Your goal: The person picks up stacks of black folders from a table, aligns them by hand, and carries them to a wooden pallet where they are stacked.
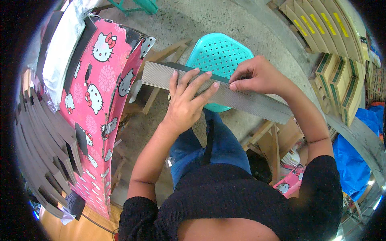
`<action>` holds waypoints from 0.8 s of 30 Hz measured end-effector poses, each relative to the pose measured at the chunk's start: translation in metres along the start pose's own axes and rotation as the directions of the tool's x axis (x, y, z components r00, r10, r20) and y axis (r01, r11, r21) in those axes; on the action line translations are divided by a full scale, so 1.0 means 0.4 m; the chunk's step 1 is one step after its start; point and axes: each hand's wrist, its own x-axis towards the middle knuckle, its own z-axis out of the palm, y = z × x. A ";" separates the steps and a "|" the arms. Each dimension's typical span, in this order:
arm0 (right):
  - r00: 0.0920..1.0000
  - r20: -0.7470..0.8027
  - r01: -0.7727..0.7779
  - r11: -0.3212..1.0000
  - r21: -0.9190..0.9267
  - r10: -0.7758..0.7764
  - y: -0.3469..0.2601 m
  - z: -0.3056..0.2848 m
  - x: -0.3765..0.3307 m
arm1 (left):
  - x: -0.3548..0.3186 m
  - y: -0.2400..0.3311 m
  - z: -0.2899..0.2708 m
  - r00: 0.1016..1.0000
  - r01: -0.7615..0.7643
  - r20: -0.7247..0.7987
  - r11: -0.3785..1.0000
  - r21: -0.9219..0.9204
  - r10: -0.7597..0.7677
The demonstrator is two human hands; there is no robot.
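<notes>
A long thick stack of grey card sheets [257, 105] lies slanted across my lap, seen edge-on, running from upper left to right. My left hand [187, 100] lies flat against its near side, fingers spread over the sheet edges. My right hand [255, 76] is on the stack's top edge, its fingertips pinched there on the topmost sheets. Under the stack sits a turquoise perforated plastic stool [219, 54], and my jeans-clad legs show below it.
A pink cartoon-cat printed board pile [98, 116] stands at my left, with fanned grey cards [48, 160] beside it. Brown flat cartons with yellow and green marks [337, 52] are stacked at the right. A wooden frame [273, 144], blue plastic sheet [354, 160] and concrete floor surround me.
</notes>
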 end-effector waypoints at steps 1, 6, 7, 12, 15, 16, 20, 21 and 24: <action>1.000 0.009 -0.004 1.000 0.006 0.004 0.000 -0.003 0.002 | 0.001 0.002 -0.001 1.000 0.004 -0.006 1.000 -0.005 -0.004; 1.000 0.029 0.008 0.999 0.032 -0.009 0.009 -0.004 0.007 | 0.000 0.009 -0.005 1.000 0.015 -0.011 1.000 -0.003 -0.015; 1.000 0.027 0.014 0.999 0.036 -0.015 0.008 -0.002 0.007 | 0.000 0.010 -0.006 1.000 0.015 -0.009 1.000 -0.005 -0.015; 0.999 0.034 0.007 1.000 -0.028 -0.006 -0.010 0.002 0.001 | -0.011 0.006 -0.001 1.000 0.002 -0.030 1.000 -0.011 -0.002; 0.993 -0.078 0.088 0.994 -0.061 -0.092 -0.016 0.018 -0.002 | -0.014 0.018 -0.001 0.988 0.040 -0.148 0.996 -0.081 -0.052; 0.969 -0.165 0.176 0.983 -0.050 -0.182 -0.009 0.033 0.001 | -0.016 0.018 0.000 0.993 0.029 -0.116 0.998 -0.053 -0.035; 0.930 -0.110 0.331 0.930 -0.158 -0.350 0.001 0.032 -0.007 | -0.025 0.013 0.002 0.997 0.003 -0.081 1.000 -0.022 -0.005; 0.942 -0.088 0.309 0.940 -0.142 -0.323 0.002 0.035 -0.005 | -0.025 0.010 0.003 0.996 0.001 -0.093 0.999 -0.037 -0.005; 0.964 -0.041 0.258 0.960 -0.107 -0.264 0.008 0.045 0.000 | -0.028 0.004 0.007 0.995 -0.011 -0.101 0.998 -0.055 0.006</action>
